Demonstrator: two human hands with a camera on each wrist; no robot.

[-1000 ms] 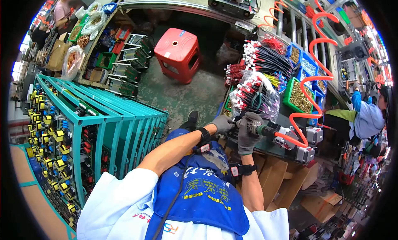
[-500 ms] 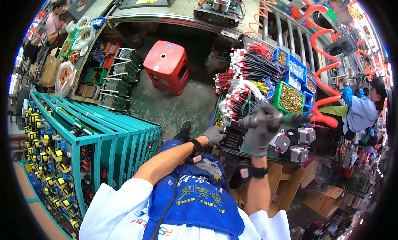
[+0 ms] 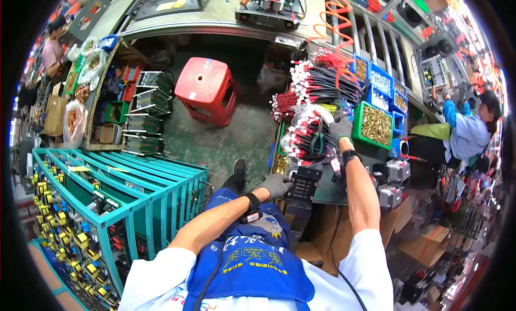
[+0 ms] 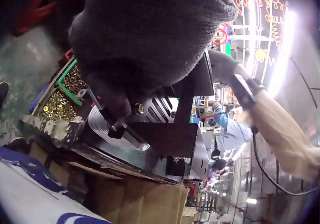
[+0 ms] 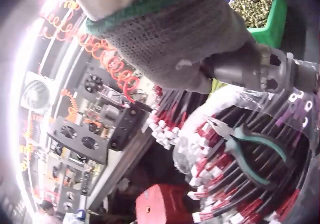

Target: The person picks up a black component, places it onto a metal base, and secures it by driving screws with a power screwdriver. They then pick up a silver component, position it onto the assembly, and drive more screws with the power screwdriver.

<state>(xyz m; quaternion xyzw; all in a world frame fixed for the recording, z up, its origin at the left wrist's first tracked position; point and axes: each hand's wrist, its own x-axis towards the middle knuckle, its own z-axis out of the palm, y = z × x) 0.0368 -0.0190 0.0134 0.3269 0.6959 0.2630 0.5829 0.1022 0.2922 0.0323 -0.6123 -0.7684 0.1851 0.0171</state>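
My gloved left hand point(image 3: 277, 185) grips the edge of a black slotted metal plate point(image 3: 305, 183) at the bench's near edge. In the left wrist view the glove point(image 4: 150, 39) covers much of the plate's upper part, and its bent flange point(image 4: 165, 139) shows below. My gloved right hand point(image 3: 341, 129) is curled round a dark air screwdriver point(image 5: 240, 69), with the orange coiled hose point(image 3: 337, 31) beyond it. The tool is over the bundles of black and red cables point(image 3: 312, 131). Pliers with green handles point(image 5: 242, 144) lie on these cables, close below the right hand.
A green bin of brass fasteners point(image 3: 374, 125) stands right of the right hand, with blue bins point(image 3: 380, 81) behind. Grey metal blocks point(image 3: 398, 171) sit at the bench's right end. A red stool point(image 3: 204, 85) and a teal rack point(image 3: 113, 214) are leftward. Another person point(image 3: 467, 128) works at the far right.
My right hand has lifted the air screwdriver off the plate beside my left hand and carried it right, then forward over the cables. The left hand has stayed at the plate.
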